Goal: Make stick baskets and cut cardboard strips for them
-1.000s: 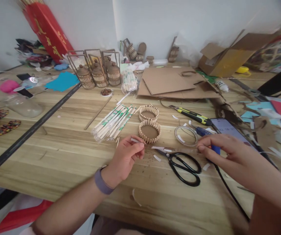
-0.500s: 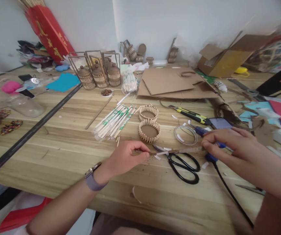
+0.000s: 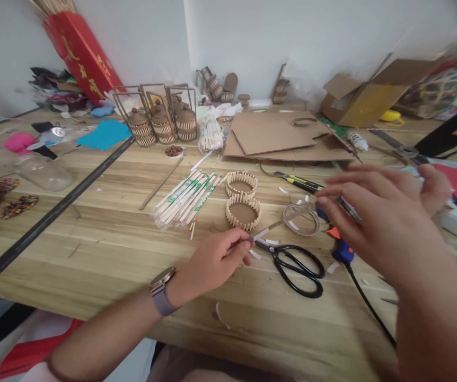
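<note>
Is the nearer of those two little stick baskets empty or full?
Empty: inside the nearer stick basket, only its flat brown base shows.

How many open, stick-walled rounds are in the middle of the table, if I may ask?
2: the nearer round just beyond the left hand, the farther round behind it.

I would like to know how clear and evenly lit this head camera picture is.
Head view: the bare right hand is smeared, probably by motion; the scissors with black looped handles look sharper; a soft shadow dims the right side of the pale wooden table; the extreme top right corner is dark.
</note>
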Demonstrator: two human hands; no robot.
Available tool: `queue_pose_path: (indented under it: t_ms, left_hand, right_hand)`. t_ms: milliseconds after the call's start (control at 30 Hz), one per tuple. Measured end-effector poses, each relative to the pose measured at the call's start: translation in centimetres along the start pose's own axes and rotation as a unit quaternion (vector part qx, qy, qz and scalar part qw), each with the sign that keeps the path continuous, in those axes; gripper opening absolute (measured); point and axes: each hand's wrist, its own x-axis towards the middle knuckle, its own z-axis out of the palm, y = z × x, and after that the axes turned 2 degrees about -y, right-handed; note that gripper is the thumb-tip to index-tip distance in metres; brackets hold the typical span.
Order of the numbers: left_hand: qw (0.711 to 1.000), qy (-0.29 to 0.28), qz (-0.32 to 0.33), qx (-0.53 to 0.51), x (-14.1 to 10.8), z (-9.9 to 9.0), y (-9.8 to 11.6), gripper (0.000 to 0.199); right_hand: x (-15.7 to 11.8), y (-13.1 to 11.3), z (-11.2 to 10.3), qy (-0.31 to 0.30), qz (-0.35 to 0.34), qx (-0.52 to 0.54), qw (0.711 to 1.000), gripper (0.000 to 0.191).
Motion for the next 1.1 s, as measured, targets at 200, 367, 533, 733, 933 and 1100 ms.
queue_pose_path:
  t_ms: [200,367,533,733,933,1100]
  left_hand:
    - [0.982,0.035,-0.112,-0.15,0.7,1.6,-1.4,0.02]
    - [0.97,0.038,-0.087,-0.223,0.8,2.3,-2.3,0.021]
    - [0.973,0.025,-0.045,-0.223,0.3,2.4,-2.2,0.018]
    - [0.993,0.038,-0.003,-0.112,-0.3,2.3,-2.0,0.019]
    - [0.994,0.055,0.013,-0.094,-0.5,2.2,-2.1,0.023]
    - [0.996,0.067,0.046,-0.033,-0.6,2.2,-1.8,0.022]
  right_hand:
    - [-0.4,-5.1,0.9,0.143,-0.005,0.057,0.988,0.008]
    - [-2.6,-8.8,3.0,-0.001,0.005,0.19,0.982,0.012]
    - [-3.3,-10.0,3.8,-0.01,0.023,0.213,0.977,0.013]
    - [-3.5,-10.2,3.7,-0.021,0.03,0.205,0.978,0.015]
    - [-3.6,-10.3,3.4,-0.029,0.024,0.203,0.978,0.016]
    - [-3.2,-10.4,2.7,-0.042,0.019,0.206,0.977,0.017]
